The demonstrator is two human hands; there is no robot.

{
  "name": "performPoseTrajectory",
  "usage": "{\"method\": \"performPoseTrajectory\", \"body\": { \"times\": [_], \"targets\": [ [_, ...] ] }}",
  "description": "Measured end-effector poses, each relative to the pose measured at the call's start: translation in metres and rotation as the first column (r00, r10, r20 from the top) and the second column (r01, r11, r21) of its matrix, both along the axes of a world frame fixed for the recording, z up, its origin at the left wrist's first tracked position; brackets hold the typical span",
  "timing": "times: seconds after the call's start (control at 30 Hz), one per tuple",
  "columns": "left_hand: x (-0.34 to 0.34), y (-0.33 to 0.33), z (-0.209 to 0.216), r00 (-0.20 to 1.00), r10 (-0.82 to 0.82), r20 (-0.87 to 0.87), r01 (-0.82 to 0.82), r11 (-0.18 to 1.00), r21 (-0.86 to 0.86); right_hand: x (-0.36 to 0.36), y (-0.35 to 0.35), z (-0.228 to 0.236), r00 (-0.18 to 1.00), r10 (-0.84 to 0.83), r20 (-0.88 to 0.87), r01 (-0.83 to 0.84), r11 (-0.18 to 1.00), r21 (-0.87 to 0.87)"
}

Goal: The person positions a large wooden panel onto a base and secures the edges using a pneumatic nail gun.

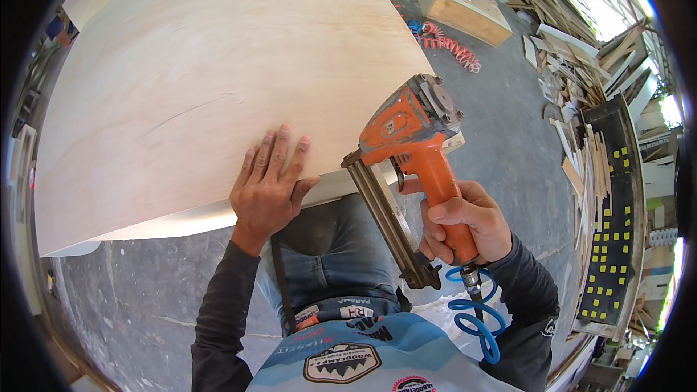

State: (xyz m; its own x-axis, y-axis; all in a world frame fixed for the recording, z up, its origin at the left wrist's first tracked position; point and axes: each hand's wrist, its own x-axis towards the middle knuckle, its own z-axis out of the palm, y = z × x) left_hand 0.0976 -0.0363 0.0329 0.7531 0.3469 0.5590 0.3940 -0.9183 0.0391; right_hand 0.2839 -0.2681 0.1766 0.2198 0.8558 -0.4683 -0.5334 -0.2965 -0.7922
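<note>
The grey floor (501, 116) is stretching under the scene, and a broad, pale wooden panel (196, 65) is lying over it in front of the person, one long edge facing the body. Scrap wood (581, 65) is piling up along the right side, with a long black board (621, 196) bearing yellow squares standing near it. A wooden box (465, 14) is sitting on the floor beyond the panel. An orange nail gun (406, 131) is hanging in the right grip, its nose meeting the panel's near edge in view; whether they are touching, one cannot tell. The left grip (267, 196) is resting palm-down on the panel near that edge, fingers slightly spread. The right grip (479, 221) is wrapping tightly around the gun's handle. A blue coiled hose (492, 352) is trailing from the handle's base, and a red coiled hose (459, 51) is lying near the box. The forefinger is pointing toward the trigger.
</note>
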Motion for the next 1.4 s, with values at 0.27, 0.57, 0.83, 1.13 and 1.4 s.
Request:
{"method": "performPoseTrajectory", "body": {
  "times": [0.27, 0.57, 0.83, 1.13, 1.4],
  "targets": [
    [0.0, 0.0, 0.004, 1.0, -0.002, -0.004, 0.002, 1.0, 0.026, -0.006, 0.006, 0.006, 0.999, 0.016, 0.029, -0.016, 1.0, -0.023],
    [-0.006, 0.003, -0.006, 1.0, -0.011, 0.008, 0.011, 0.999, 0.032, -0.013, 0.009, -0.004, 0.996, 0.041, 0.08, -0.04, 0.999, -0.021],
    [-0.009, 0.007, -0.008, 1.0, -0.017, 0.019, 0.017, 1.0, -0.012, -0.026, 0.021, -0.003, 0.993, 0.049, 0.111, -0.047, 0.999, -0.024],
    [-0.01, 0.007, -0.004, 1.0, -0.02, 0.021, 0.02, 1.0, -0.004, -0.027, 0.019, -0.002, 0.995, 0.032, 0.095, -0.03, 0.999, -0.027],
    [-0.005, 0.004, -0.002, 0.999, -0.026, 0.041, 0.026, 1.0, 0.001, -0.024, 0.008, 0.002, 0.998, -0.052, 0.027, 0.051, 0.998, 0.046]
  ]
}}
